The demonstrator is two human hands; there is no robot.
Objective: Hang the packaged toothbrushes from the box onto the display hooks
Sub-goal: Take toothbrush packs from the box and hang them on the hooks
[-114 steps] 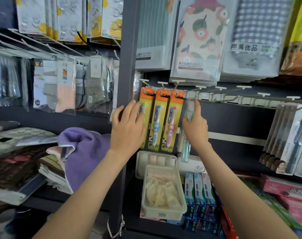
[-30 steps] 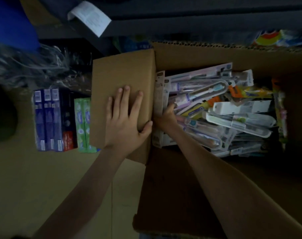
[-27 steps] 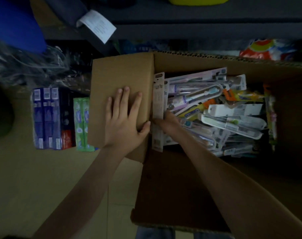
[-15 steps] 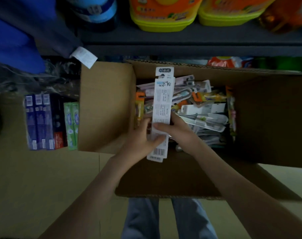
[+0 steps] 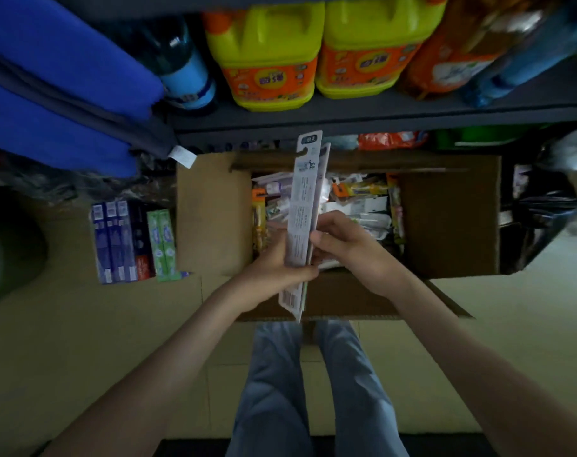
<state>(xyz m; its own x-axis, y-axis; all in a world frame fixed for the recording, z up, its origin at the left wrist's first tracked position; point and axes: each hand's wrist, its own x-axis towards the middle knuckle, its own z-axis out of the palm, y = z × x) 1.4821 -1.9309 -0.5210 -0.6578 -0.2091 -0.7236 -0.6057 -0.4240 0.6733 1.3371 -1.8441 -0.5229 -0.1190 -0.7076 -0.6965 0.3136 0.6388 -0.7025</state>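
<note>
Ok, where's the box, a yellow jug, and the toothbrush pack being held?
cardboard box (image 5: 445, 222): head view, right flap.
left yellow jug (image 5: 270, 31): head view, yellow shoulder.
toothbrush pack (image 5: 305, 199): head view, middle of card back.

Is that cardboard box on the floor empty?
No, the cardboard box holds a loose heap of packaged toothbrushes.

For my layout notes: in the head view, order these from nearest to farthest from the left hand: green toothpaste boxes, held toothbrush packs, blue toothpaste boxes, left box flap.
1. Held toothbrush packs, gripped in the left hand.
2. Left box flap, just to its left.
3. Green toothpaste boxes, on the floor beyond the flap.
4. Blue toothpaste boxes, farthest left.
</note>
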